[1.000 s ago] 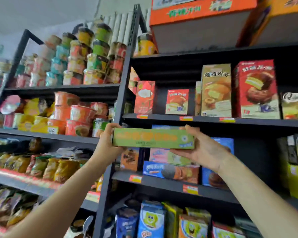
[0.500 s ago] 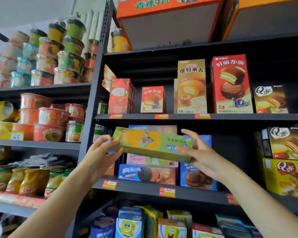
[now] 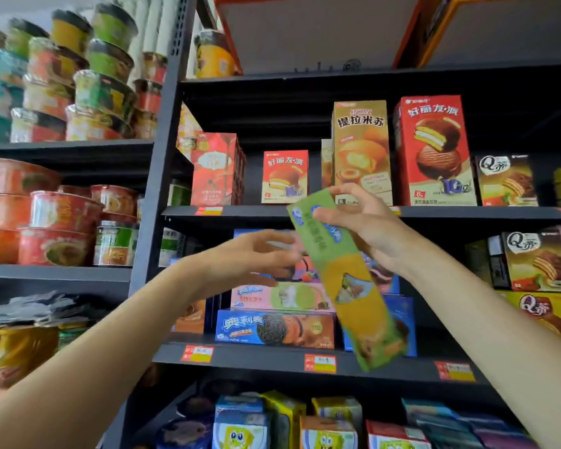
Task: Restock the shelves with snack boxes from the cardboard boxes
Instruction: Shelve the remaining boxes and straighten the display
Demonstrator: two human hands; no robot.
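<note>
Before shelves, green box (image 3: 344, 280) gripped by right hand (image 3: 366, 225).

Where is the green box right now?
In the head view, the green box hangs tilted just right of centre, gripped at its top end by the right hand, in front of the blue cookie box on the middle shelf.

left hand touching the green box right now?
Apart. Head view shows the left hand open beside the green box, shelf stock visible between its fingertips and the box; only the right hand holds it.
</note>
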